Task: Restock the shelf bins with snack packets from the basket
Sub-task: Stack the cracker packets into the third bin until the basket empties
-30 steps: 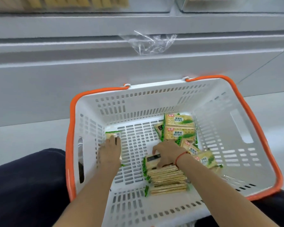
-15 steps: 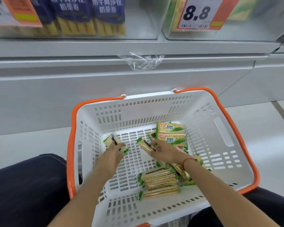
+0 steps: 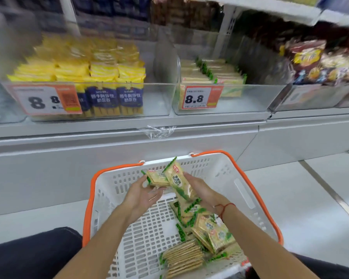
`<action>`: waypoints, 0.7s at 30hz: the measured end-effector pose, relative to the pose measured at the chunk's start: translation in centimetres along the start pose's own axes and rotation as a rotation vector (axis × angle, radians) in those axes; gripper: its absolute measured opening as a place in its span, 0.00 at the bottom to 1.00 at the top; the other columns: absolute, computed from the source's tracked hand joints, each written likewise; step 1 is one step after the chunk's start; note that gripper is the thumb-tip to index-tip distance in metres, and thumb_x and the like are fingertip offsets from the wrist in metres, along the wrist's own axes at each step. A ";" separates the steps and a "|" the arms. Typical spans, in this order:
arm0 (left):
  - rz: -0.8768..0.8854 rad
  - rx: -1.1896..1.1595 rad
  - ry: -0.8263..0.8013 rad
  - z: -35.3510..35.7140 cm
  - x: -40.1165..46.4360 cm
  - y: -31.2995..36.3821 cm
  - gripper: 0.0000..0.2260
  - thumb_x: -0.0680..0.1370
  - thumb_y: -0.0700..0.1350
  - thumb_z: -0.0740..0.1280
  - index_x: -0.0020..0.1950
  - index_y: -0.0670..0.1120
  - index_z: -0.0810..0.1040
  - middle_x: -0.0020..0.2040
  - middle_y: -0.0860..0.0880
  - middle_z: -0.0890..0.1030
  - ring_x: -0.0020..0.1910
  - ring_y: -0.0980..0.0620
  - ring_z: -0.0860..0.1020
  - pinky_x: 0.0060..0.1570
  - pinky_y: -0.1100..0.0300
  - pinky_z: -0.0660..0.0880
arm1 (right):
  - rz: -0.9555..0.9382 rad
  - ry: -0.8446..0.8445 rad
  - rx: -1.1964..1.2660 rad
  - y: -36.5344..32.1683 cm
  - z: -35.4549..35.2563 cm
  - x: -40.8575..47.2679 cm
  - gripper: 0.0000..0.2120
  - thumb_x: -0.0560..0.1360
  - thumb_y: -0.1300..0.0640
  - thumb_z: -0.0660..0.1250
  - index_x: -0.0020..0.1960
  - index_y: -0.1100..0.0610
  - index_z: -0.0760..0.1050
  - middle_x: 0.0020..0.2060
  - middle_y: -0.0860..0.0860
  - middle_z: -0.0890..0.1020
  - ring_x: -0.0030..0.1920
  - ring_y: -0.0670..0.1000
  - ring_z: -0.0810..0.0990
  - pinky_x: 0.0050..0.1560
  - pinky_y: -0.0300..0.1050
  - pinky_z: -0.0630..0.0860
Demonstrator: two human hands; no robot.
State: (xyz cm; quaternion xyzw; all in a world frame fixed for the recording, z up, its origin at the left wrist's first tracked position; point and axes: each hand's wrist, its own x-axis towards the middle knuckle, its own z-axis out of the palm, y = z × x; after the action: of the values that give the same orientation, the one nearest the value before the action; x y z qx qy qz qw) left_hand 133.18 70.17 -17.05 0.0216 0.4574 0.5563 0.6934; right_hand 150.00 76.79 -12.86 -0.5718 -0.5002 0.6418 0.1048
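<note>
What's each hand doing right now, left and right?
Left hand: holds a small stack of packets above the basket.
Right hand: grips one tilted packet, touching the left hand's stack.

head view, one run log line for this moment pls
phase: lifting packets | left hand: holds packet | right hand: holds packet | basket: packets remain

Price tag (image 3: 199, 97) on cracker bin: 8.8 (left tag (image 3: 45, 100) likewise 8.8).
</note>
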 end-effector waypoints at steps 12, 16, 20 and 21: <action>0.169 0.245 -0.021 6.9 -4.1 5.2 0.09 0.81 0.43 0.61 0.59 0.42 0.72 0.53 0.41 0.80 0.48 0.46 0.80 0.50 0.55 0.76 | -0.208 -0.045 -0.187 -8.4 -5.1 -6.3 0.26 0.79 0.39 0.53 0.60 0.58 0.76 0.52 0.57 0.83 0.50 0.56 0.82 0.50 0.48 0.79; 0.190 0.287 -0.040 7.6 -4.9 8.9 0.09 0.79 0.41 0.61 0.59 0.42 0.73 0.56 0.42 0.78 0.47 0.48 0.79 0.47 0.58 0.77 | -0.239 -0.040 -0.144 -10.4 -6.9 -6.8 0.21 0.77 0.41 0.62 0.59 0.57 0.78 0.52 0.56 0.84 0.53 0.56 0.83 0.52 0.50 0.80; 0.184 0.358 -0.021 8.6 -5.8 11.9 0.07 0.79 0.41 0.58 0.54 0.42 0.73 0.47 0.43 0.81 0.44 0.48 0.80 0.44 0.57 0.78 | -0.265 -0.180 -0.147 -11.4 -7.6 -7.5 0.14 0.77 0.59 0.65 0.62 0.59 0.74 0.55 0.56 0.82 0.51 0.54 0.80 0.51 0.47 0.78; 0.179 0.376 -0.014 8.8 -6.2 12.3 0.06 0.79 0.41 0.58 0.52 0.42 0.74 0.46 0.42 0.81 0.44 0.47 0.79 0.44 0.56 0.78 | -0.250 -0.230 -0.162 -11.5 -7.7 -7.7 0.15 0.76 0.60 0.66 0.63 0.58 0.73 0.54 0.55 0.82 0.50 0.53 0.80 0.47 0.44 0.78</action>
State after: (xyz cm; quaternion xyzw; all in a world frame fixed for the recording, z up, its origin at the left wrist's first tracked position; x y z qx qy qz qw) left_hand 129.98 74.20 -1.51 0.1950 0.5446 0.5206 0.6280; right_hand 153.91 80.85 1.92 -0.4348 -0.6258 0.6426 0.0795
